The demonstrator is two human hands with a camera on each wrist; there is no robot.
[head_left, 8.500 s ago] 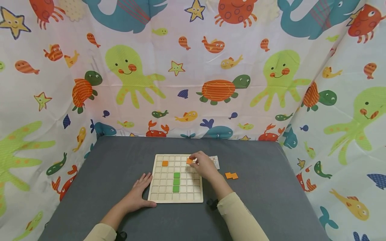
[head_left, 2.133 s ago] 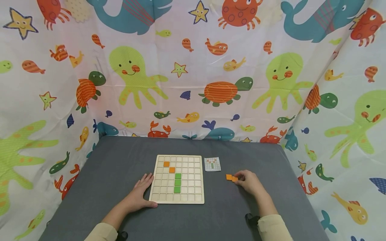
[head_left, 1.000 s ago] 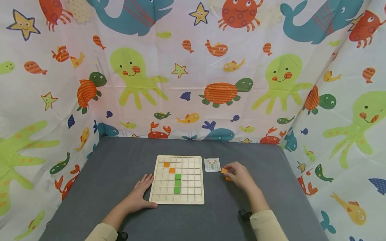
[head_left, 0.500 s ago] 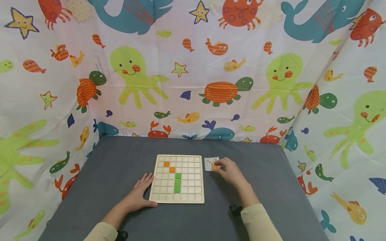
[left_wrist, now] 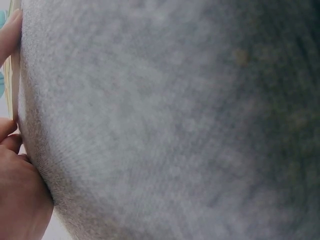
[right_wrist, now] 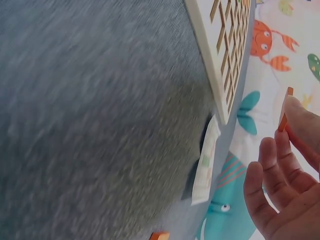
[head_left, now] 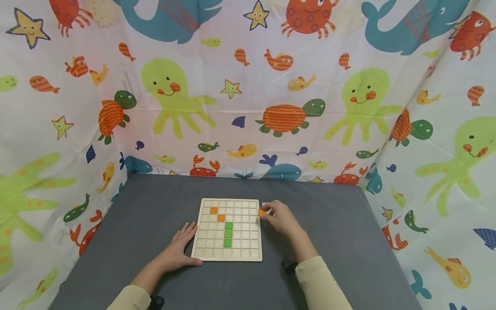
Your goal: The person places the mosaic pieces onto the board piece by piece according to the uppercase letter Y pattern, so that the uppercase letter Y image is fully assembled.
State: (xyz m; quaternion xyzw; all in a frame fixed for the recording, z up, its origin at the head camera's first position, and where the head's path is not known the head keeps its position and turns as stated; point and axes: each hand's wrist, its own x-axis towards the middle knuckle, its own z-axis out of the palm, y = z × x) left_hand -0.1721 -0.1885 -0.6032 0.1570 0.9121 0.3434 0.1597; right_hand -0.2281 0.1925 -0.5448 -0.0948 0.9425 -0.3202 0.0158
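Note:
My right hand (head_left: 284, 220) pinches a small square orange tile (head_left: 261, 212) between thumb and fingertip, at the right edge of a pale wooden grid board (head_left: 228, 260). In the right wrist view this held tile (right_wrist: 285, 111) appears edge-on, and the other fingers are loosely bent. My left hand (head_left: 178, 250) lies along the board's left side, fingers spread and thumb at the near left corner. Set in the grid are one orange tile (head_left: 214, 210), another diagonally below it (head_left: 221, 218), and a column of three green tiles (head_left: 227, 234).
Mostly hidden behind my right hand in the head view, a small printed pattern card (right_wrist: 206, 162) lies just right of the board. One loose orange tile (right_wrist: 160, 236) sits on the grey table (head_left: 162, 193). A sea-animal print curtain (head_left: 248, 86) surrounds the table.
A second orange tile has come to lie in the grid. My right hand then picked up one of two loose tiles and carried it left past the card. My left hand stays put.

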